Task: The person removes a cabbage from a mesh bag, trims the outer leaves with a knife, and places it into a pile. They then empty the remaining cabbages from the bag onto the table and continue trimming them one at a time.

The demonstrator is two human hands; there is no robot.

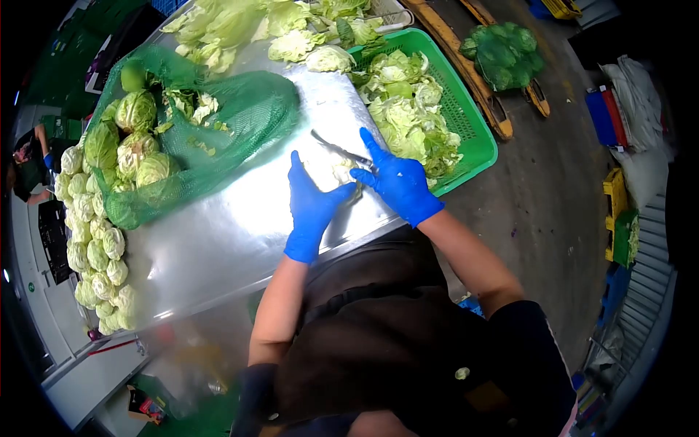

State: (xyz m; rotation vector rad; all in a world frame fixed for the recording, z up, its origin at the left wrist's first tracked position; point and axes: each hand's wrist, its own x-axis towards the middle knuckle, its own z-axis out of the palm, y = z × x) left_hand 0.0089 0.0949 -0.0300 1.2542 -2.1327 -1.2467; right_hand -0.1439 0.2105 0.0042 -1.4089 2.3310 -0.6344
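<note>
In the head view, a cabbage [341,173] is held on the table [218,240] by the left hand [312,207], fingers curled against it. A knife [336,150] is clamped in the right hand [399,183], with the blade pointing left across the cabbage's far side.

Bare steel table [218,247] between net bag [240,124] and green crate [477,142].

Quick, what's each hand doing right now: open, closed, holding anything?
Left hand: curled around a pale cabbage on the steel table.
Right hand: closed on a knife.
</note>
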